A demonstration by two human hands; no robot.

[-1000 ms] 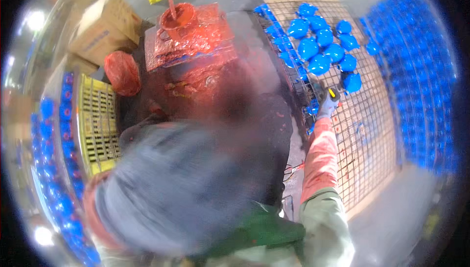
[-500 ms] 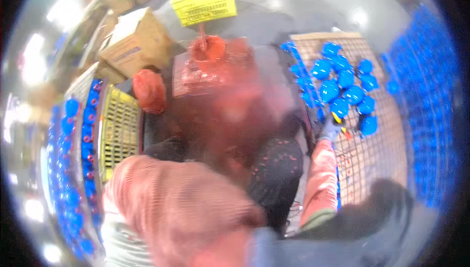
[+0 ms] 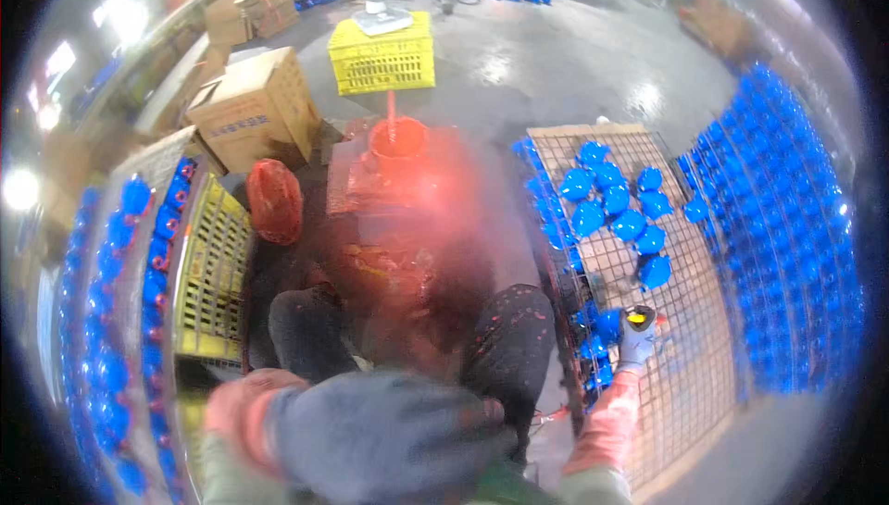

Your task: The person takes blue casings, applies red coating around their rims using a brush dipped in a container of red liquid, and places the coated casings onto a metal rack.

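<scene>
My right hand (image 3: 636, 346), in a grey glove, is closed at the left side of the wire-mesh rack (image 3: 690, 338) on my right. It grips a glossy blue rounded piece (image 3: 608, 325); something yellow and black shows at the fingers. Several similar blue pieces (image 3: 628, 224) lie farther up the mesh. Close to the camera, my left hand (image 3: 389, 426) in a dark grey glove crosses low over my lap. Motion smears its fingers, so whatever it may hold does not show. Reddish haze blurs the red-coated stand (image 3: 356, 181) ahead, with a red bucket (image 3: 400, 141) on it.
A yellow crate (image 3: 215, 269) and racks of blue pieces (image 3: 109, 320) line my left side. Near them are a red-covered bundle (image 3: 275, 201) and a cardboard box (image 3: 264, 116). Ahead, a fan (image 3: 380, 14) stands on another yellow crate (image 3: 381, 59). Stacked blue pieces (image 3: 787, 227) fill the far right.
My right hand has drawn back toward me along the rack, and the nearest blue piece has left its place. My left hand has swung from the lower right back over my lap. The view has tilted up.
</scene>
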